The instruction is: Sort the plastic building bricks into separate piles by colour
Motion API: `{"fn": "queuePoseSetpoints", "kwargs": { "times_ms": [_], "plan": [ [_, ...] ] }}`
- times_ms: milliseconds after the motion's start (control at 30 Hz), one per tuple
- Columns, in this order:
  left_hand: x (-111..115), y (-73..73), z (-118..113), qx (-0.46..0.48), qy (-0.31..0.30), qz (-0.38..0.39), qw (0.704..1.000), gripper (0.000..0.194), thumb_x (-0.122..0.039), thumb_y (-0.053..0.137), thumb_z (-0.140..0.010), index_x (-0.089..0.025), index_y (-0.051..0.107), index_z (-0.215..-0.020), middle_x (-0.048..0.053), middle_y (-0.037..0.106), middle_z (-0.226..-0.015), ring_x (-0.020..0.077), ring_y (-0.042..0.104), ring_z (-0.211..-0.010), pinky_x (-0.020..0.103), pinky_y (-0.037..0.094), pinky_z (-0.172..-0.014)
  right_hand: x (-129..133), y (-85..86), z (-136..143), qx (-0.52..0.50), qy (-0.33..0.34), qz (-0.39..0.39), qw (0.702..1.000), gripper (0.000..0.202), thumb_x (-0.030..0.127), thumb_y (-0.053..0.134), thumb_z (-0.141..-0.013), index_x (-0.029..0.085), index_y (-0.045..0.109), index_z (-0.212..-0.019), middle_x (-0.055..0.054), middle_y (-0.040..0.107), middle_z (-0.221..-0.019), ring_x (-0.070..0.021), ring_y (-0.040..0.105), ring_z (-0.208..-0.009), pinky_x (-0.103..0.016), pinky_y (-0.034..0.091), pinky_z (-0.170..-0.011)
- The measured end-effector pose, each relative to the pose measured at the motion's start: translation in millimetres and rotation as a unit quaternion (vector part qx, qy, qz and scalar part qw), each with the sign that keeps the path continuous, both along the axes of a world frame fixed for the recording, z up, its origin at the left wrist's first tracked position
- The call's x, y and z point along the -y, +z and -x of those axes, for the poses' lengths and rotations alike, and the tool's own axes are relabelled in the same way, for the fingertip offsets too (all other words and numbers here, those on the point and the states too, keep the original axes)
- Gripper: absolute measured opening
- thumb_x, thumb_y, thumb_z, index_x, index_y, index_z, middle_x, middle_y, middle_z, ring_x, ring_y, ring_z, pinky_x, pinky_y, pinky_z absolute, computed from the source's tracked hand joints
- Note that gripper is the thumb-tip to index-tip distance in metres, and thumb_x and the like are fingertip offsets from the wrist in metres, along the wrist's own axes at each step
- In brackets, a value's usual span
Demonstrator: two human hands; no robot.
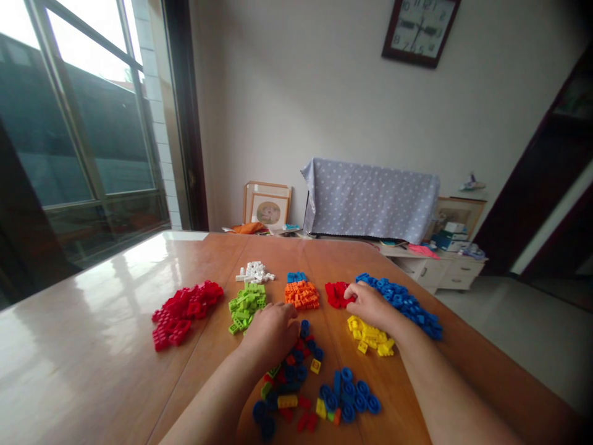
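Toy bricks lie sorted by colour on a brown wooden table (125, 346). My left hand (274, 329), fingers curled and their tips hidden, is over the near side between the green bricks (245, 306) and a mixed pile (290, 386). My right hand (365, 301) has its fingertips pinched together at the small red pile (336, 294); whatever they hold is too small to make out. Just below that hand are yellow bricks (370, 335), and blue bricks (407, 303) lie to its right. Orange bricks (302, 295) sit between the two hands.
A larger red pile (183, 314) lies at the left, white bricks (254, 272) at the back. Blue round pieces (349, 395) are near the front. Beyond the table stand a cloth-covered object (370, 198) and a white cabinet (445, 272).
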State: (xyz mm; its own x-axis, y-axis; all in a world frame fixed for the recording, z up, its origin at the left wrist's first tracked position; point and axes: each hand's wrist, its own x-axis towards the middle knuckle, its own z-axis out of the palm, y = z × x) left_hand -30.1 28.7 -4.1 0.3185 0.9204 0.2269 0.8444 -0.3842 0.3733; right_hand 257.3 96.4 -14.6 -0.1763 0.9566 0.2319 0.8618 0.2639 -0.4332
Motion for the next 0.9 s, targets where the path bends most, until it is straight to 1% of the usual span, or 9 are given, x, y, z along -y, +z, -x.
{"fn": "queuePoseSetpoints", "kwargs": {
  "times_ms": [100, 200, 300, 367, 467, 633, 800, 900],
  "plan": [
    [-1, -1.0, 0, 0.003, -0.001, -0.004, 1.000, 0.021, -0.031, 0.052, -0.088, -0.024, 0.068, -0.099, 0.006, 0.071, -0.099, 0.0235, 0.064, -0.094, 0.030, 0.045, -0.079, 10, 5.0, 13, 0.005, 0.033, 0.017, 0.999, 0.018, 0.011, 0.058, -0.071, 0.018, 0.064, -0.086, -0.001, 0.055, -0.088, -0.0145, 0.053, -0.078, -0.025, 0.037, -0.069],
    [-3, -4.4, 2, 0.008, -0.007, -0.013, 1.000, 0.021, -0.031, 0.052, -0.088, -0.024, 0.068, -0.099, 0.006, 0.071, -0.099, 0.0232, 0.064, -0.093, 0.030, 0.044, -0.078, 29, 10.2, 35, 0.004, 0.107, 0.029, 0.994, 0.018, 0.011, 0.058, -0.073, 0.019, 0.063, -0.088, 0.000, 0.056, -0.090, -0.0138, 0.053, -0.078, -0.024, 0.037, -0.067],
    [-3, -6.7, 3, 0.009, -0.006, -0.019, 1.000, 0.020, -0.031, 0.053, -0.087, -0.024, 0.067, -0.098, 0.006, 0.071, -0.099, 0.0229, 0.063, -0.093, 0.030, 0.044, -0.078, 47, 10.0, 55, 0.008, 0.171, 0.056, 0.984, 0.017, 0.013, 0.061, -0.072, 0.020, 0.063, -0.087, 0.001, 0.057, -0.090, -0.0128, 0.053, -0.077, -0.022, 0.037, -0.066],
    [-3, -6.4, 3, 0.007, -0.003, -0.018, 1.000, 0.019, -0.031, 0.053, -0.087, -0.024, 0.067, -0.098, 0.006, 0.071, -0.100, 0.0229, 0.063, -0.094, 0.030, 0.043, -0.078, 51, 7.4, 62, 0.007, 0.188, 0.079, 0.979, 0.014, 0.016, 0.064, -0.072, 0.020, 0.063, -0.086, 0.001, 0.058, -0.089, -0.0128, 0.054, -0.076, -0.022, 0.038, -0.066],
    [-2, -3.9, 2, 0.005, 0.002, -0.013, 1.000, 0.020, -0.030, 0.053, -0.087, -0.024, 0.067, -0.099, 0.006, 0.071, -0.101, 0.0228, 0.063, -0.095, 0.029, 0.044, -0.079, 48, 3.7, 60, -0.004, 0.183, 0.097, 0.978, 0.007, 0.018, 0.061, -0.076, 0.019, 0.064, -0.083, 0.000, 0.060, -0.087, -0.0136, 0.056, -0.077, -0.023, 0.039, -0.066],
    [-1, -1.5, 0, 0.005, 0.003, -0.007, 1.000, 0.020, -0.031, 0.053, -0.087, -0.024, 0.067, -0.099, 0.006, 0.071, -0.101, 0.0232, 0.064, -0.096, 0.029, 0.044, -0.078, 39, 2.6, 50, -0.006, 0.138, 0.073, 0.988, 0.015, 0.012, 0.054, -0.077, 0.019, 0.064, -0.084, -0.001, 0.064, -0.085, -0.0146, 0.058, -0.079, -0.023, 0.040, -0.068],
    [-1, -3.3, 1, 0.003, -0.002, -0.013, 1.000, 0.020, -0.033, 0.053, -0.088, -0.024, 0.067, -0.100, 0.005, 0.071, -0.102, 0.0237, 0.064, -0.097, 0.030, 0.045, -0.080, 40, 1.1, 52, 0.026, 0.148, 0.059, 0.987, 0.017, 0.016, 0.058, -0.077, 0.021, 0.067, -0.090, -0.002, 0.065, -0.089, -0.0153, 0.059, -0.080, -0.024, 0.039, -0.069],
    [0, -4.7, 2, 0.009, -0.004, -0.015, 1.000, 0.020, -0.033, 0.053, -0.088, -0.024, 0.067, -0.100, 0.005, 0.072, -0.102, 0.0233, 0.064, -0.097, 0.029, 0.045, -0.080, 41, -3.3, 55, 0.052, 0.150, 0.062, 0.985, 0.016, 0.017, 0.059, -0.076, 0.021, 0.068, -0.089, -0.002, 0.066, -0.087, -0.0154, 0.060, -0.079, -0.024, 0.038, -0.068]
  ]
}}
